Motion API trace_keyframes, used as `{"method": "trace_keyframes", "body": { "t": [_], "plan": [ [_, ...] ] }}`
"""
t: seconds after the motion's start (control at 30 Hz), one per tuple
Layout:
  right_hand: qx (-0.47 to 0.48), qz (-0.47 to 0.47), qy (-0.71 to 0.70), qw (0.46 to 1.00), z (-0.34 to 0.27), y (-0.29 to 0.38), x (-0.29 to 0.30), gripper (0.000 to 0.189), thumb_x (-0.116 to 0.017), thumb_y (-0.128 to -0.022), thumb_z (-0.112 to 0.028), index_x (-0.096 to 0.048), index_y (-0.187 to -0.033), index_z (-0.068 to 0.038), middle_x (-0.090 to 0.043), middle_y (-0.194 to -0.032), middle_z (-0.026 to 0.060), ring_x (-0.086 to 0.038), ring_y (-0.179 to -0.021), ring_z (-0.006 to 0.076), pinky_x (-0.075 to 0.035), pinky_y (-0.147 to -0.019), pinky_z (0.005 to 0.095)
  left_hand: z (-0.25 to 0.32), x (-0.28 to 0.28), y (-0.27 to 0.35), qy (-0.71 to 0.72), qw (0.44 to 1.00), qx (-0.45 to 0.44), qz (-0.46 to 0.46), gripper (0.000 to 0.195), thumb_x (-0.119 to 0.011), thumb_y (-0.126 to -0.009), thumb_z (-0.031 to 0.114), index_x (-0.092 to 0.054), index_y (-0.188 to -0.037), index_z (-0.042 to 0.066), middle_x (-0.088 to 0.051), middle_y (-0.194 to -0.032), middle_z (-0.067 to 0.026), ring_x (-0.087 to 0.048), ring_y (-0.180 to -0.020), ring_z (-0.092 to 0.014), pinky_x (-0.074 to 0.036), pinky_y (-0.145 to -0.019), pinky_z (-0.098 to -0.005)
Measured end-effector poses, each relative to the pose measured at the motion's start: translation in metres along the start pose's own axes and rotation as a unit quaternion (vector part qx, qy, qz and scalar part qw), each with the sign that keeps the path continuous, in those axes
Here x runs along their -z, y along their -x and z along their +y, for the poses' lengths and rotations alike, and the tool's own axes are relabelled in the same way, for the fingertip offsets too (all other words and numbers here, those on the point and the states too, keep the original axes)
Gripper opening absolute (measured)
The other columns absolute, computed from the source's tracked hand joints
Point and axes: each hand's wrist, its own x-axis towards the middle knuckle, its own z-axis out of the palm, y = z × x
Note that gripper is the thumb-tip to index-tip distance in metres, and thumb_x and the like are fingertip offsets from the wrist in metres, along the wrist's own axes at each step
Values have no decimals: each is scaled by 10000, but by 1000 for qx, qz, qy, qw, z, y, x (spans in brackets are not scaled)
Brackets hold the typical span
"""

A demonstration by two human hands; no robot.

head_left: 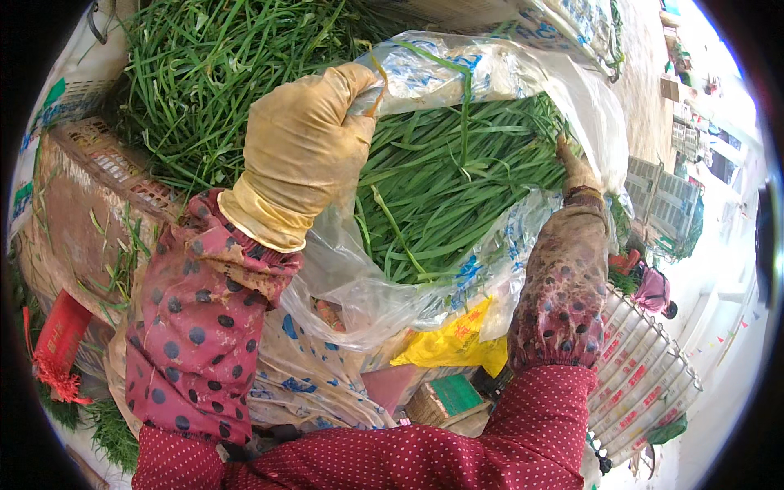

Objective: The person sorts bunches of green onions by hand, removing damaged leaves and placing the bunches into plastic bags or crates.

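Note:
My left hand [306, 135], in a tan rubber glove, grips the far rim of a clear plastic bag [429, 86] with blue print. Long green leaves, seemingly garlic chives [453, 190], lie inside, roughly lined up. At the bag's right side, my right hand [579, 168] reaches in by the ends of the leaves, partly covered by plastic. Its fingers are mostly hidden, so its grasp does not show. A loose leaf [465, 122] hangs over the bag's rim. Dirty spotted sleeve covers reach both wrists.
Beyond my left hand is a large heap of loose green leaves [202, 79]. A brown plastic crate [92, 208] stands at left, a red tasselled item [61, 349] below it. Nearer me are a yellow plastic bag [459, 343] and a green-topped box [453, 395]. A person [652, 291] is farther right.

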Motion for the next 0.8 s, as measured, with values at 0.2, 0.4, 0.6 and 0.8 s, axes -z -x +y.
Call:
{"method": "trace_keyframes", "body": {
  "t": [0.2,0.4,0.6,0.8],
  "plan": [
    [-5,-138,-96,986,-49,9,21,834,-794,-715,-578,-612,-1237,46,-670,-1141,167,-614,-1092,284,-451,-989,377,-3,3,-4,5,1000,21,-14,252,-668,-823,-34,-668,-1073,2,-730,-967,-123,-701,-857,-179,-537,-786,-285],
    [-7,-3,114,994,-82,23,6,614,-813,-733,-495,-696,-1047,19,-703,-1040,148,-640,-1020,255,-468,-959,380,-15,-1,-6,27,999,41,3,255,-687,-809,11,-676,-1063,24,-724,-935,-108,-683,-850,-203,-536,-775,-306],
    [14,-186,-287,940,-42,-1,-6,296,-767,-801,-229,-704,-1014,-33,-692,-1047,116,-659,-908,212,-540,-782,345,-22,-4,-6,28,998,24,43,209,-722,-788,147,-709,-990,96,-706,-845,-156,-691,-764,-341,-555,-684,-376],
    [103,-23,102,989,-39,-42,-37,554,-623,-841,-477,-643,-1247,-101,-651,-1223,204,-607,-1135,377,-462,-989,418,-14,-1,-8,19,997,62,-31,275,-667,-820,-24,-670,-1093,7,-729,-968,-107,-690,-872,-161,-530,-805,-276]
  ]
}}
